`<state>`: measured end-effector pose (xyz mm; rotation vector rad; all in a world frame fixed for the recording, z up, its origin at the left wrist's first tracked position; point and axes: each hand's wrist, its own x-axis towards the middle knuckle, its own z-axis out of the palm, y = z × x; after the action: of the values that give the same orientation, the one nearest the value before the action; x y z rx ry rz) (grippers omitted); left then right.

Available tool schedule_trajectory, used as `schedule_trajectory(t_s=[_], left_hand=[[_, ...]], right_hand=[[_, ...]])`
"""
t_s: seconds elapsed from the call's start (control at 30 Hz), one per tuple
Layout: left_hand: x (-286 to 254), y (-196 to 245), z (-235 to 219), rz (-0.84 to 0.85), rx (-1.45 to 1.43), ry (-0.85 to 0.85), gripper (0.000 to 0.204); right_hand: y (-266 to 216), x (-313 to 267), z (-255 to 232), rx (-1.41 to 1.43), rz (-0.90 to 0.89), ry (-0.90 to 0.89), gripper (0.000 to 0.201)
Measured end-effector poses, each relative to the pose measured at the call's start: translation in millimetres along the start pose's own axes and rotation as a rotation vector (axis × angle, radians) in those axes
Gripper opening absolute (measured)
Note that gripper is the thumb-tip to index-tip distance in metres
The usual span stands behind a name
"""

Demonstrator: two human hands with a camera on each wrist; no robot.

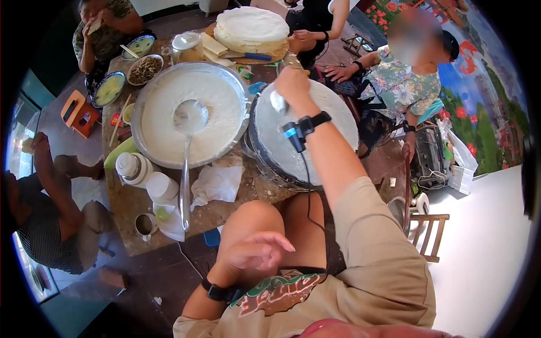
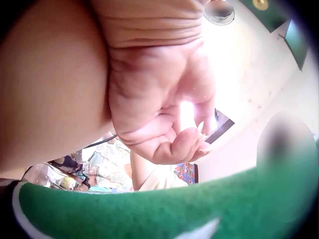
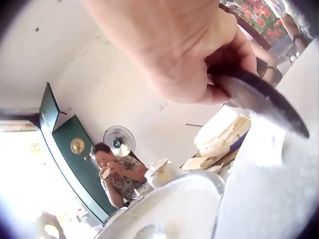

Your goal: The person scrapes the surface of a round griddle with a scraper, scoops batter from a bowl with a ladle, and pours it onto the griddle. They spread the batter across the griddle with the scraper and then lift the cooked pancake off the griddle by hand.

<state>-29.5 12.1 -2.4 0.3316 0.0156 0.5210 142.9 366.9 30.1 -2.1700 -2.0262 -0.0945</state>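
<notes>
Jutting from the right hand (image 1: pixel 293 89), a dark-rimmed oval scraper (image 3: pixel 266 102) lies on its basin side, its long axis slanting out past the fingers over the white-coated griddle (image 1: pixel 282 152); whether its edge touches cannot be told. Thumb and bent fingers pinch one end. To the griddle's left sits the batter basin (image 1: pixel 239 84) with its ladle (image 1: pixel 186 169). The left hand (image 1: pixel 259 252), farther from the scraper, hangs loosely curled above the thigh, holding nothing.

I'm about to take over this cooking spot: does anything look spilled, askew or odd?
Pale smears, probably batter, mark the dark side of the griddle, off its cooking surface. A cloth lies crumpled beside the big bowl; a white scrap, probably dropped, is on the floor.
</notes>
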Motion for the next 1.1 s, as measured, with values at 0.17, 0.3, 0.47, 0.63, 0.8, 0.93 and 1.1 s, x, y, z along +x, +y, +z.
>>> schedule_trajectory(t_s=[0.17, 0.3, 0.47, 0.63, 0.8, 0.93, 1.1], left_hand=[[-1, 3, 0, 0.033, 0.006, -0.051, 0.048], [0, 0, 1, 0.055, 0.019, -0.090, 0.047], [1, 0, 2, 0.051, 0.034, -0.120, 0.045], [-2, 0, 3, 0.055, 0.032, -0.135, 0.044], [-6, -6, -6, 0.086, 0.000, -0.176, 0.042], [-8, -2, -3, 0.076, -0.022, -0.172, 0.041], [-10, -4, -5, 0.073, -0.027, -0.153, 0.042]], right_hand=[[52, 1, -1, -0.194, -0.250, 0.073, 0.022], [76, -27, -1, -0.176, -0.474, 0.004, 0.019], [87, -86, -48, -0.197, -0.518, -0.163, 0.021], [95, -85, -39, -0.298, -0.012, -0.013, 0.025], [20, -81, -6, -0.163, 0.052, -0.025, 0.024], [-75, -83, 13, -0.028, -0.111, 0.015, 0.023], [-130, -80, 1, 0.142, -0.227, -0.056, 0.024]])
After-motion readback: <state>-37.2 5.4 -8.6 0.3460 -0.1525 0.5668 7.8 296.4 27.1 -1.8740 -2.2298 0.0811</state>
